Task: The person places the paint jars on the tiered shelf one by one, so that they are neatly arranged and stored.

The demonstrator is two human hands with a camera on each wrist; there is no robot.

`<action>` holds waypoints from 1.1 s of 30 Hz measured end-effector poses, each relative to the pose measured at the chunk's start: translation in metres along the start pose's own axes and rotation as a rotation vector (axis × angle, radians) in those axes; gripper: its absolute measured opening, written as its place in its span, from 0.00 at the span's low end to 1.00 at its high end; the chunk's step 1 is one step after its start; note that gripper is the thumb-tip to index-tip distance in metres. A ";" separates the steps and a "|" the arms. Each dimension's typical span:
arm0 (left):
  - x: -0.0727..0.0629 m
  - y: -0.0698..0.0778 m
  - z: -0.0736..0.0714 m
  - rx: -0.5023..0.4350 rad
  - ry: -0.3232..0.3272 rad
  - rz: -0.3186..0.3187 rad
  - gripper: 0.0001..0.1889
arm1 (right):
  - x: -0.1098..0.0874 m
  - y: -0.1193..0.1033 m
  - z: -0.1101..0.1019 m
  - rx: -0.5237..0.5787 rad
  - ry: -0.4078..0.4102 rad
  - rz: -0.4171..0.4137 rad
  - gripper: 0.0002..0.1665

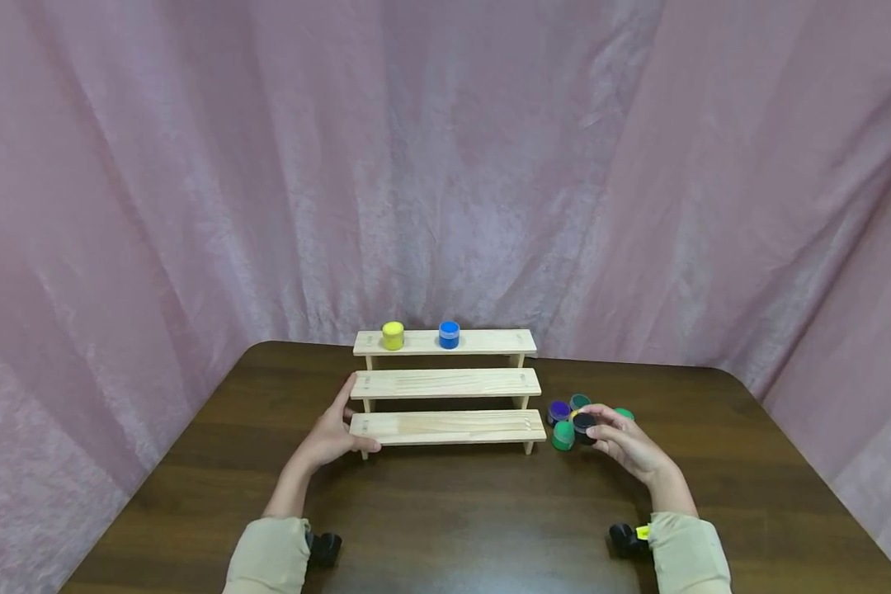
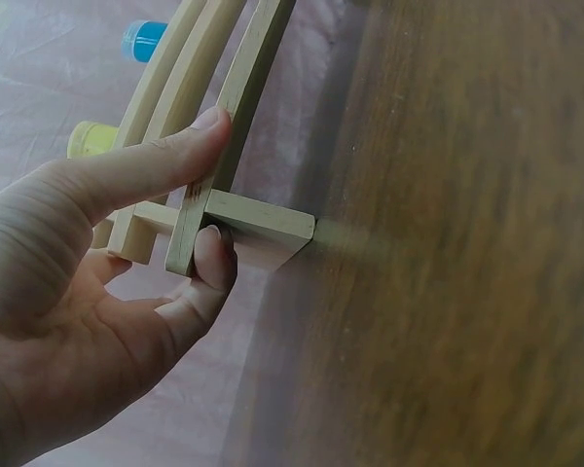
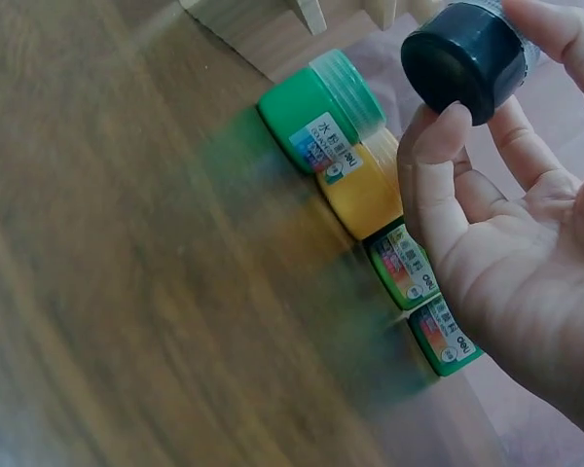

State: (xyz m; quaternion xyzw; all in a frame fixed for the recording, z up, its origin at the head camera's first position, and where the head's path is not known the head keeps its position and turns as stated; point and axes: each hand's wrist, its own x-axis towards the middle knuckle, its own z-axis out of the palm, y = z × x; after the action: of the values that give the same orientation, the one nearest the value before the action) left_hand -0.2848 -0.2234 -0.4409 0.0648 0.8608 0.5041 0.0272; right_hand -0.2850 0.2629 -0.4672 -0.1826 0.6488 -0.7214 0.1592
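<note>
A three-step wooden display shelf (image 1: 449, 425) stands on the table. My left hand (image 1: 328, 437) grips its left end, the thumb on the lowest step and a finger curled beneath it in the left wrist view. On the top step sit a yellow paint jar (image 1: 393, 337) and a blue paint jar (image 1: 449, 335). To the right of the shelf, my right hand (image 1: 627, 447) pinches a black paint jar (image 3: 462, 60), held above the tabletop. Close by it are a green paint jar (image 3: 321, 110), a yellow-orange paint jar (image 3: 362, 193) and a purple paint jar (image 1: 558, 412).
A dark green-lidded jar (image 1: 580, 401) stands behind the right hand's cluster, and another green jar (image 1: 624, 413) is partly hidden behind that hand. The brown wooden table (image 1: 445, 520) has rounded back corners. A pink curtain (image 1: 445, 165) hangs behind it.
</note>
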 end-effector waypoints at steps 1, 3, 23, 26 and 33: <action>-0.001 0.000 0.000 0.001 -0.002 0.004 0.67 | 0.001 0.000 0.000 0.011 -0.002 -0.008 0.18; -0.001 0.001 -0.001 -0.006 -0.005 -0.001 0.67 | 0.003 0.000 0.002 0.023 0.002 -0.028 0.19; 0.001 0.000 -0.003 -0.010 0.010 -0.024 0.68 | 0.011 -0.022 0.011 0.315 0.100 -0.200 0.22; 0.001 0.000 -0.003 -0.013 0.014 -0.024 0.68 | 0.014 -0.026 0.013 0.308 0.122 -0.215 0.23; 0.003 -0.003 -0.002 -0.022 0.006 -0.014 0.68 | 0.019 -0.029 0.017 0.247 0.189 -0.187 0.20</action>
State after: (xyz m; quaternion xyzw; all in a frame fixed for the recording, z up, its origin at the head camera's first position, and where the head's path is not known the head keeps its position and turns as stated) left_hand -0.2881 -0.2261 -0.4421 0.0570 0.8556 0.5137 0.0290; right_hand -0.2934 0.2423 -0.4353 -0.1526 0.5476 -0.8212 0.0509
